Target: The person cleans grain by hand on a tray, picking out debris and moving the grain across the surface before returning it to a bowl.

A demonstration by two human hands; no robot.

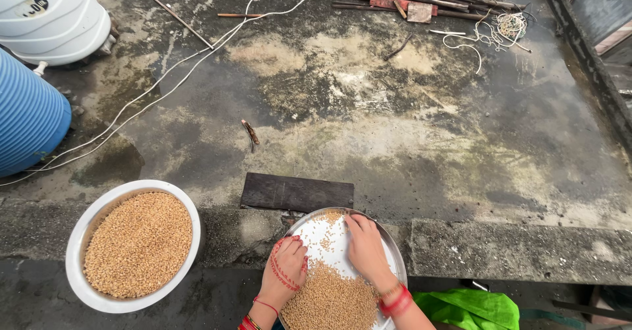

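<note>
A round steel plate (392, 246) lies at the bottom centre with a heap of wheat grain (329, 300) on its near half. My left hand (285, 269) rests on the plate's left side, fingers curled at the edge of the grain. On the plate's right part lies my right hand (365, 247), flat, fingers spread toward the far rim where a few grains are scattered. Both wrists carry red bangles. Neither hand grips anything.
A large white bowl (79, 238) full of wheat stands at the left. A dark flat slab (296, 192) lies beyond the plate. A blue drum (26, 116) and a white tank (56, 14) stand far left. White cords, sticks, green cloth (471, 307).
</note>
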